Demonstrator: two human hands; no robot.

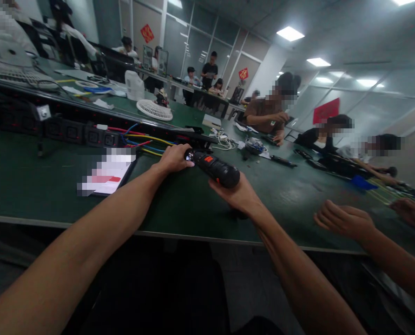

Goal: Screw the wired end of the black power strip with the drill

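My right hand (240,193) is wrapped round the grip of a black cordless drill (217,170) with orange marks. The drill points left and away from me, with a small light glowing at its front. Right by that lit front end, my left hand (175,158) is closed with its fingers curled; what they hold is hidden. Just beyond lies a long black power strip (66,130) with a row of sockets. Red, blue and yellow wires (141,139) run out of the sockets towards my left hand.
A phone (108,172) with a lit screen lies on the green table (179,209). Behind the strip are a white fan grille (154,110) and a white jug (135,86). Another person's hand (345,219) rests at right; a person (268,114) works across the table.
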